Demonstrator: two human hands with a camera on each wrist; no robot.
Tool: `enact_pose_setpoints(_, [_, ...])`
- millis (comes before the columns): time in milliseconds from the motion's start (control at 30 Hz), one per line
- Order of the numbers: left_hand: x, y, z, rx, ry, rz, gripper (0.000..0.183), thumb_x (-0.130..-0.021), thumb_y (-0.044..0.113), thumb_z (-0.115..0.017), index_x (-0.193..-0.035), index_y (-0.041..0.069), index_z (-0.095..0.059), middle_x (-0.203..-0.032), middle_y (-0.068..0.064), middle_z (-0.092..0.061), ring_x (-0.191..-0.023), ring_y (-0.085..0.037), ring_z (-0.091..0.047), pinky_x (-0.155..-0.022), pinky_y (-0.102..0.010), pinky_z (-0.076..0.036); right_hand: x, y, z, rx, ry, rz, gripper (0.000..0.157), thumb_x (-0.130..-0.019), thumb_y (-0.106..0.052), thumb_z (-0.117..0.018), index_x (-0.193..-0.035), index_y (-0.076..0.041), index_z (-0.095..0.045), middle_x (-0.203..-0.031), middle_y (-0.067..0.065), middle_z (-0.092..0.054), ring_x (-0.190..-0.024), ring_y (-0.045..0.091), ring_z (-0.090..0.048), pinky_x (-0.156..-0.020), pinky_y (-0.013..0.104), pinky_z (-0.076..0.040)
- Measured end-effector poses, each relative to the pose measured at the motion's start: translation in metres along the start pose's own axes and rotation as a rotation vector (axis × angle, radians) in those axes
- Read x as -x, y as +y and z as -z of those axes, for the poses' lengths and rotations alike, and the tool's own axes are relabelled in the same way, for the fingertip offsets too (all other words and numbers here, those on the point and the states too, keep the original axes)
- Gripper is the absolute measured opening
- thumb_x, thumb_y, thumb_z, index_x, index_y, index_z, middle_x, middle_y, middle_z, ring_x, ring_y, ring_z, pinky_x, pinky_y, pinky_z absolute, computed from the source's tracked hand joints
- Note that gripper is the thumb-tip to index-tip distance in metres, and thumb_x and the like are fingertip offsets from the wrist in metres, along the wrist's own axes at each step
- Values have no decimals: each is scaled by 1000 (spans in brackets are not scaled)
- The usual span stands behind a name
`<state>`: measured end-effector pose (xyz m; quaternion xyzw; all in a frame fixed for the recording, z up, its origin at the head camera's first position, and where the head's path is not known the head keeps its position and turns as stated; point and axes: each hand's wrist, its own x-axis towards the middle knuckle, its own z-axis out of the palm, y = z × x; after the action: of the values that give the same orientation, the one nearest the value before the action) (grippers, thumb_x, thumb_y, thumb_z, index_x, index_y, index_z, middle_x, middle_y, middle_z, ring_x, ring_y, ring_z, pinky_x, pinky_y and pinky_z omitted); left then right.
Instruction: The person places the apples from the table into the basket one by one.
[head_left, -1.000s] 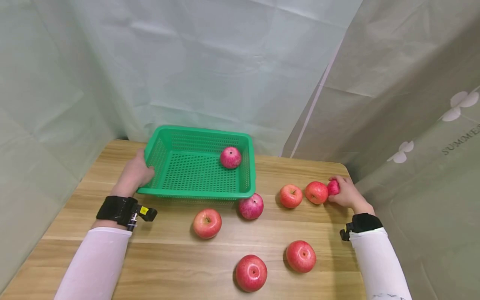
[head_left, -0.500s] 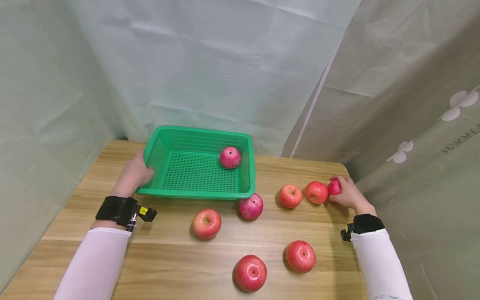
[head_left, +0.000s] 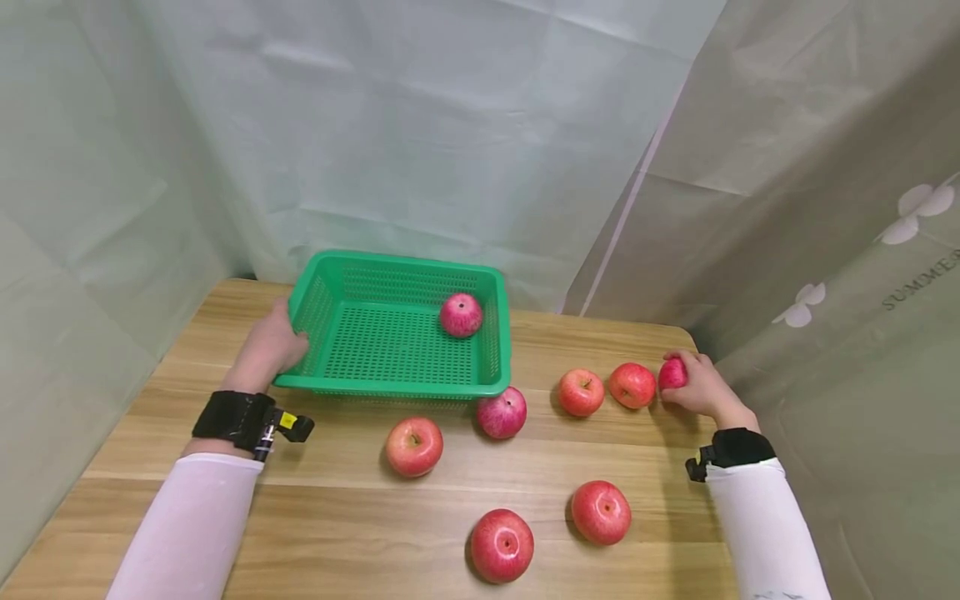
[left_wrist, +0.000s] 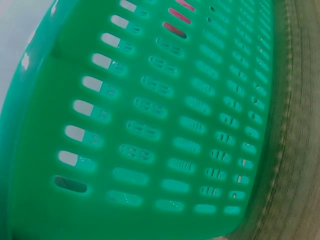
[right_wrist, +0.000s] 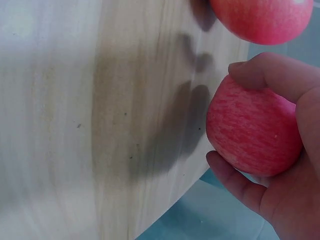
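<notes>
My left hand (head_left: 273,344) grips the left rim of a green plastic basket (head_left: 397,390), its perforated wall filling the left wrist view. One dark pink apple (head_left: 461,315) sits inside the basket at the right. At the table's right side my right hand (head_left: 701,385) holds a pink-red apple (right_wrist: 252,127), thumb on one side and fingers curled on the other. Just left of it lies a red apple (head_left: 632,385), with a small gap between them, and further left another red apple (head_left: 581,392).
A dark pink apple (head_left: 502,412) lies against the basket's front right corner. Nearer the front are a red-yellow apple (head_left: 415,447) and two red apples, one at the front (head_left: 502,546) and one to its right (head_left: 602,512). Pale curtains (head_left: 480,150) surround the wooden table (head_left: 337,517).
My right hand has shifted slightly to the right with its apple, so a small gap now shows beside the neighbouring apple. The left hand and basket have not moved.
</notes>
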<state>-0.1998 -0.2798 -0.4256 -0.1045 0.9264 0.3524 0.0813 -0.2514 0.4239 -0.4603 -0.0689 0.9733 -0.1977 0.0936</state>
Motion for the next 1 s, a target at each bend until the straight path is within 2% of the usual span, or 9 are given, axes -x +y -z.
enact_pose_setpoints(233, [0,1,1,-19,9,-6,70,-107,12,-45,-161,-13,-9,-127,-44,-49,-92,-45,-59,-69,-45,-51,2,-4,10,19,27,4,73,-82,-18,-85,-140,6,-49,-128,39,-46,-112,54,-53,-90,66,-55])
enact_pose_setpoints(433, [0,0,1,-25,13,-6,69,-107,12,-46,-161,-14,-11,-125,-43,-49,-92,-45,-59,-69,-45,-51,5,-6,13,30,18,-2,71,-81,-18,-87,-136,7,-49,-123,36,-49,-111,53,-53,-88,64,-56])
enact_pose_setpoints(733, [-1,-1,0,-35,9,-8,70,-107,12,-45,-161,-13,-9,-127,-44,-49,-93,-45,-58,-69,-45,-50,2,-8,24,18,53,6,72,-86,-22,-83,-142,4,-47,-129,36,-46,-113,53,-53,-89,66,-56])
enact_pose_setpoints(1000, [0,-1,0,-34,9,-3,71,-107,13,-45,-161,-13,-8,-128,-44,-48,-95,-47,-57,-72,-46,-49,-4,-28,32,9,65,30,73,-88,-20,-82,-146,3,-45,-135,35,-45,-118,53,-51,-92,67,-55])
